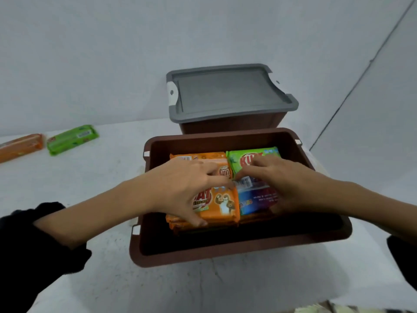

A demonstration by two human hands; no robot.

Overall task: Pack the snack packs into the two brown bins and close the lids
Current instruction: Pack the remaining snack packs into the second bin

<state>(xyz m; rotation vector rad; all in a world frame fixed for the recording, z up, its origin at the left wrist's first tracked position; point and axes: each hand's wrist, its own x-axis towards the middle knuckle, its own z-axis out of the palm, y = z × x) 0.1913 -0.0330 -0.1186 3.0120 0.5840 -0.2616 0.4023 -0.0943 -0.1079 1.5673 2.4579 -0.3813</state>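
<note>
An open brown bin (225,250) stands in front of me with several snack packs stacked inside. My left hand (180,186) lies on an orange pack (222,206), thumb at its near edge. My right hand (282,184) presses on a blue pack (255,199), fingers reaching onto a green pack (250,158) behind it. Behind this bin stands a second brown bin (228,125) with a grey lid (225,91) shut on top. Two more packs lie on the table at the far left: an orange one (20,146) and a green one (72,138).
The white table (90,181) runs left and toward me. A pale wall rises behind the bins, with a dark seam (361,73) slanting down at the right. Black sleeves cover both forearms near the bottom corners.
</note>
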